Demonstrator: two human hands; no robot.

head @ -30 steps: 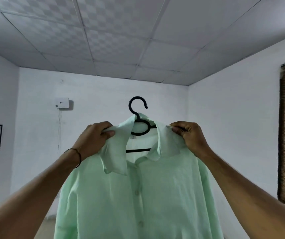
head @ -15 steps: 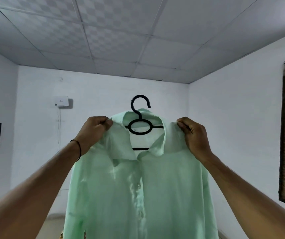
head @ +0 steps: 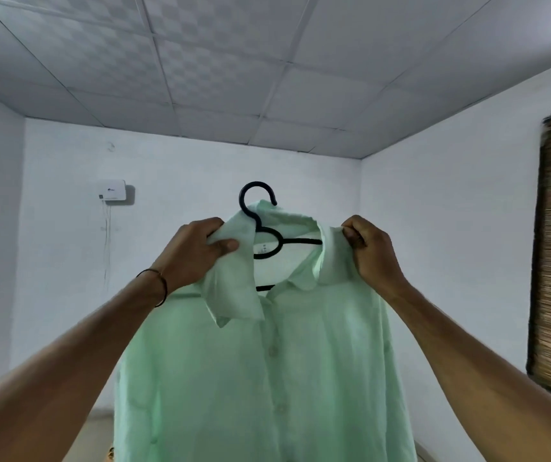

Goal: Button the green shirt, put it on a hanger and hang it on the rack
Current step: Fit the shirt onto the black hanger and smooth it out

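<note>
Up at head height, shirt: the green shirt (head: 300, 378) sits on a black hanger (head: 269, 243), held in the air before a white wall (head: 440, 248); no rack in view.
Left hand: the left hand (head: 197, 251) grips one collar flap, thumb across the cloth.
Right hand: the right hand (head: 370, 251) pinches the collar's other side, fingers curled.
Feel: thin and light; likely limp, and apt to slide off the hanger's arms.
Best hold: probably the hook (head: 254, 195), bare above the collar.
Front: buttons (head: 271, 351) look done up.
</note>
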